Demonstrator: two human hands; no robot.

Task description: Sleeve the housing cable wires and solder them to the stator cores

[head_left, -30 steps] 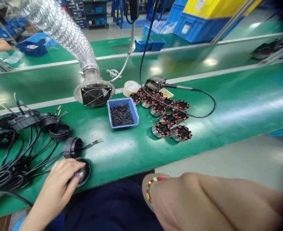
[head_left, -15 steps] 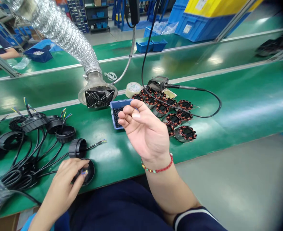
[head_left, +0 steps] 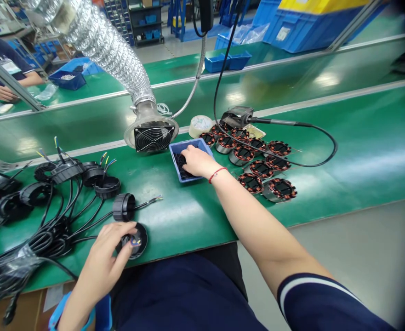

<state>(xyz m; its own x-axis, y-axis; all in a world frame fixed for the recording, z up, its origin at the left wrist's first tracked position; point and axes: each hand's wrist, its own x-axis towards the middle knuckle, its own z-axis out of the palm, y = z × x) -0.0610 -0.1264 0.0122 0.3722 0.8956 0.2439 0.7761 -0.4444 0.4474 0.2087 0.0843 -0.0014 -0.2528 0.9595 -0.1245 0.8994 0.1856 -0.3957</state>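
Observation:
My left hand (head_left: 114, 248) grips a round black plastic housing (head_left: 142, 240) at the front edge of the bench, thumb and fingers around its rim. Short coloured wire ends (head_left: 135, 242) stick up inside it, by the thumb. My right hand (head_left: 197, 161) reaches into a small blue bin (head_left: 187, 179) of thin black pieces (head_left: 180, 161). Its fingers curl down among them, and the fingertips are partly hidden. Just behind my left hand lies another black housing (head_left: 123, 206) with a cable end pointing right.
More black housings (head_left: 107, 187) and coiled black cables (head_left: 47, 241) fill the left. Several copper-wound stators (head_left: 281, 189) stand right of the bin. A fan on a silver duct (head_left: 154, 138), a tape roll (head_left: 201, 125) and a soldering iron (head_left: 274, 121) sit behind. Across the bench is another person's hand (head_left: 2, 93).
My right hand has gone from a raised, palm-up pose in front of the bin down into it. My left hand stays at the housing. The whole view has shifted slightly.

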